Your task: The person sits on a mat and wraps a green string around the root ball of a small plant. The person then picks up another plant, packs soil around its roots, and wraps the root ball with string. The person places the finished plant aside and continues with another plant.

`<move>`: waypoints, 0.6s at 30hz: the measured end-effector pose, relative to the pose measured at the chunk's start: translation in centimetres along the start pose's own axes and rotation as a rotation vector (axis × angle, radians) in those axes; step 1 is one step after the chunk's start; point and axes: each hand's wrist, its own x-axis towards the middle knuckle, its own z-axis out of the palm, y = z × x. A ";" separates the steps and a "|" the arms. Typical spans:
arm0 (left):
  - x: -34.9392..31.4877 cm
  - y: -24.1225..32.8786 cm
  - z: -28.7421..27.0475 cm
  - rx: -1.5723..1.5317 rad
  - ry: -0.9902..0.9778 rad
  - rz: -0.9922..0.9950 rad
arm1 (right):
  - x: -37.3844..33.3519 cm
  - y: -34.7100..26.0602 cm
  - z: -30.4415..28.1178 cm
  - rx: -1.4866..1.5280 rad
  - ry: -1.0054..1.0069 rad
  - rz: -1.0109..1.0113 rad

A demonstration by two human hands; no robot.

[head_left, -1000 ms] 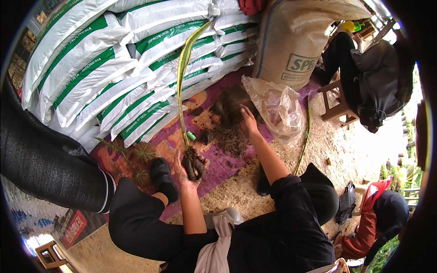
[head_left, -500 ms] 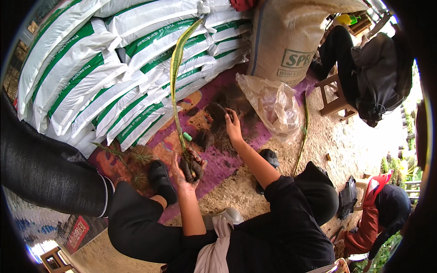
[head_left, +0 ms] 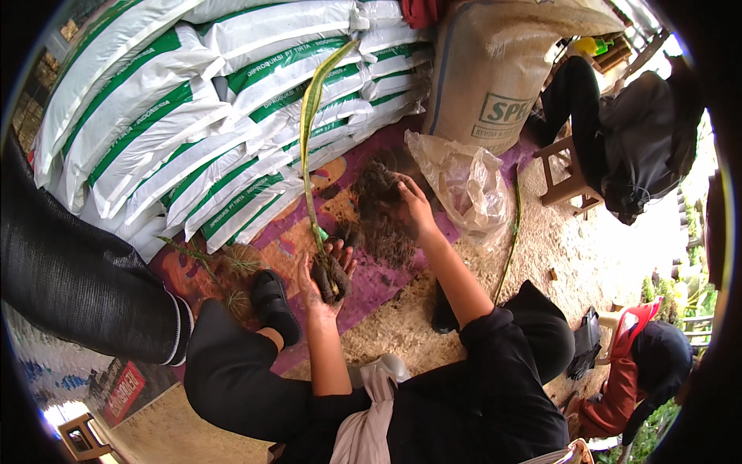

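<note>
My left hand [head_left: 323, 290] is cupped around the dark root clump [head_left: 334, 280] of a snake plant. Its single long leaf [head_left: 309, 127], green with yellow edges, rises from the palm toward the stacked bags. Farther right, my right hand [head_left: 415, 207] grips a clump of dark fibrous growing material [head_left: 376, 184]; its far fingers are partly hidden. Below that clump, a loose dark fibrous heap [head_left: 390, 241] lies on the purple patterned mat [head_left: 371, 286]. A small green object [head_left: 322, 233] shows behind the leaf's base.
White-and-green bags [head_left: 224, 139] are stacked at the back left. A large woven sack [head_left: 483, 85] and crumpled clear plastic bag [head_left: 464, 182] stand behind my right hand. Another long leaf [head_left: 512, 240] lies at right. Two people sit on the right, one near a brown stool [head_left: 568, 174].
My right hand has moved slightly right and up, and a dark fibrous clump is now in its fingers. The left hand with the plant has shifted slightly right.
</note>
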 end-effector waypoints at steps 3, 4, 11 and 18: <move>0.6 -0.5 -0.5 -0.022 -0.053 0.026 | -0.6 -2.3 -1.0 0.083 -0.179 -0.013; 0.6 -0.7 -0.4 -0.013 -0.051 0.052 | -1.4 -3.8 -0.3 0.111 -0.218 -0.017; 0.8 -2.1 0.2 0.047 -0.145 0.096 | -8.3 -10.1 3.1 -0.367 -0.306 -0.019; -0.8 -3.0 2.7 0.029 -0.150 0.128 | -13.4 -3.9 7.7 -0.272 -0.324 -0.105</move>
